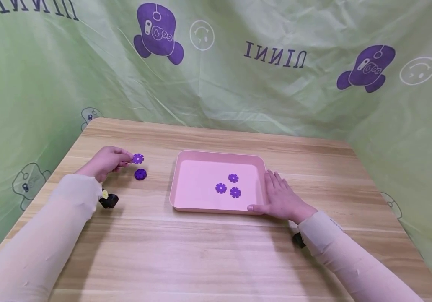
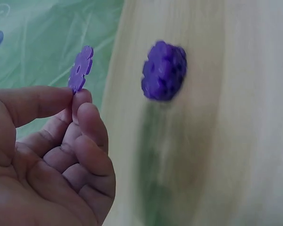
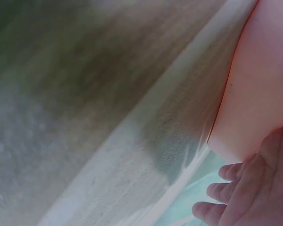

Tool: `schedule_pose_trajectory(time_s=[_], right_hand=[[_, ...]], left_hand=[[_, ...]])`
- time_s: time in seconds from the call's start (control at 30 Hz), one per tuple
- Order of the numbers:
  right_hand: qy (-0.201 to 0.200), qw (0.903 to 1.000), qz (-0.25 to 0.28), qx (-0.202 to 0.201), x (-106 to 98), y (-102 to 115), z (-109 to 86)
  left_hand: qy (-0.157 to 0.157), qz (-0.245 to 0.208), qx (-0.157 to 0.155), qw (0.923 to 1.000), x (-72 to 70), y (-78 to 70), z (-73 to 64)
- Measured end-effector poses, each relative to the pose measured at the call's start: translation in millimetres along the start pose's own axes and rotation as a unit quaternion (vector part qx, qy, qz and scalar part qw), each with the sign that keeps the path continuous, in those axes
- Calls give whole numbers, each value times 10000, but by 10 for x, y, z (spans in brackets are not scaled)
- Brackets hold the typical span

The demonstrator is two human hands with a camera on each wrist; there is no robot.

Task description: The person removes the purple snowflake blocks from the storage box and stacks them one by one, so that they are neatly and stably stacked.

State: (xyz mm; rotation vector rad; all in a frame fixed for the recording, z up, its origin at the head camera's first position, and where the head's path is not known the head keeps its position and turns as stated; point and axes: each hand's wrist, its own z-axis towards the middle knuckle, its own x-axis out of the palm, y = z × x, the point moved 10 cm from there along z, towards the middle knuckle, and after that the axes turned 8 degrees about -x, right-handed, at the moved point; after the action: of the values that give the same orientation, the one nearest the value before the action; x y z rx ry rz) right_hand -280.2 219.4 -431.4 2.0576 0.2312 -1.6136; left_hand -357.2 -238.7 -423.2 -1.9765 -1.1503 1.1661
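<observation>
Between thumb and forefinger, my left hand [image 1: 111,161] pinches one purple flower-shaped disc [image 1: 138,158] by its edge. In the left wrist view that disc [image 2: 81,69] stands on edge above the fingertips. Just below it on the table lies a small stack of purple discs [image 1: 140,174], seen from the side in the left wrist view. My right hand [image 1: 281,197] rests against the right side of a pink tray [image 1: 193,205], fingers straight along the rim, thumb over the front corner. Three purple discs [image 1: 233,178] lie flat inside the tray, right of its middle.
The wooden table [image 1: 208,260] ends at a green printed cloth [image 1: 219,92] that hangs behind it and at both sides. A black wrist device [image 1: 109,201] sits under the left sleeve, another [image 1: 298,240] under the right sleeve.
</observation>
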Motion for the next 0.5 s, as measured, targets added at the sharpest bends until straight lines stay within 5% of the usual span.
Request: schedule_pose_trajectory(time_s=[0.5], right_hand=[[12,10000,10,-3,-13,23,0]], left_hand=[[543,82,-157,9984,64,225,-37]])
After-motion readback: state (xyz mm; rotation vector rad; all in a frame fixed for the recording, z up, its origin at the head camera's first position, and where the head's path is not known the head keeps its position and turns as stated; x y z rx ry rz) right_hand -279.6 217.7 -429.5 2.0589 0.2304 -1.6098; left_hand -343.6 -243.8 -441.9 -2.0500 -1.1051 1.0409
